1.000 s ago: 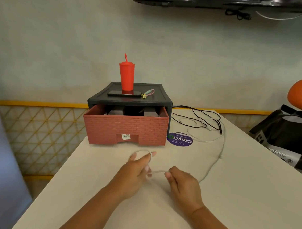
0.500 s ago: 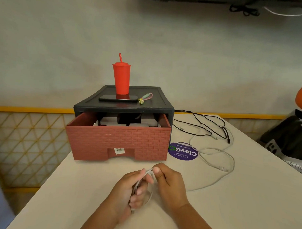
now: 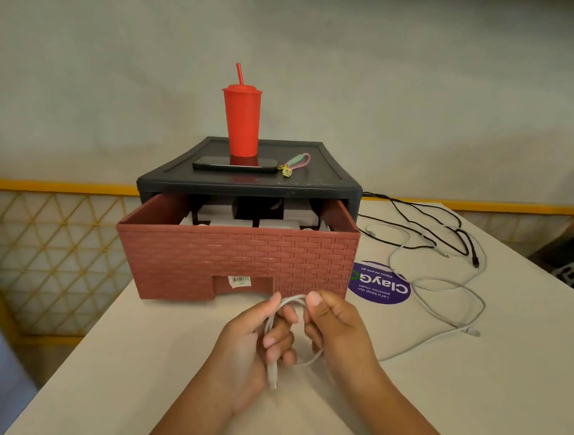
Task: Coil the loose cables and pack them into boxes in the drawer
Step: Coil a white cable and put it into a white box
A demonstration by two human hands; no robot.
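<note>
Gripping white cable (image 3: 272, 374) loops in curled left hand (image 3: 251, 352), right hand (image 3: 337, 326) pinching top, before drawer (image 3: 238, 258).

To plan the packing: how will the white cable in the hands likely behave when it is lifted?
Probably floppy: the white cable bends into small loops between the left hand and right hand. Its loops may spring open if released, as the trailing part lies in wide loose curves on the table.

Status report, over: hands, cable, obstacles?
Left hand and right hand grip white cable, partly coiled. Drawer open, boxes inside. Black cable loose on table.
</note>
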